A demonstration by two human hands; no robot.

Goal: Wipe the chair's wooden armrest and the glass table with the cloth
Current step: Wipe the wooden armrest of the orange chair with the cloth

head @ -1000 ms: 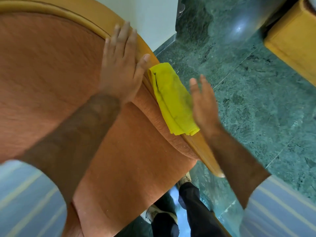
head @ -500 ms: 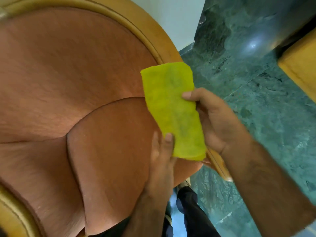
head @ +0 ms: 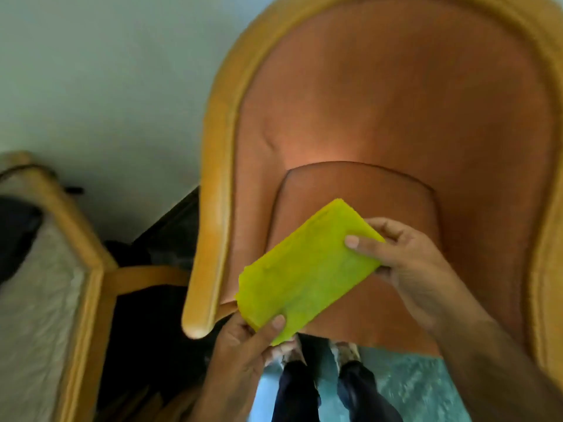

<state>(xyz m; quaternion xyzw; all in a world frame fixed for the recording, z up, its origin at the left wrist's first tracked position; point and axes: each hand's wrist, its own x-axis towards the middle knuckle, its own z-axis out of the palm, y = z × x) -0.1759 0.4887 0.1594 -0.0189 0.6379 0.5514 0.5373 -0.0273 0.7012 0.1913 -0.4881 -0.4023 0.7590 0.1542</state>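
I see both hands holding the folded yellow cloth (head: 307, 271) above the orange seat cushion (head: 359, 193): my left hand (head: 243, 345) pinches its near corner, thumb on top, and my right hand (head: 405, 263) grips the far end. The wooden armrest (head: 210, 214) runs just left of the left hand (untouched, the picture blurred). Trouser legs (head: 297, 391) show below the hands.

The green marble floor (head: 426, 388) showed only at the bottom of the view, polished and mottled. On it stood an armchair (head: 396, 102) with an orange padded seat and a yellow wooden frame, and the person's 2 shoes (head: 345, 350) just in front of the seat's edge. A wooden-framed piece of furniture (head: 88, 263) stood left of the armchair.
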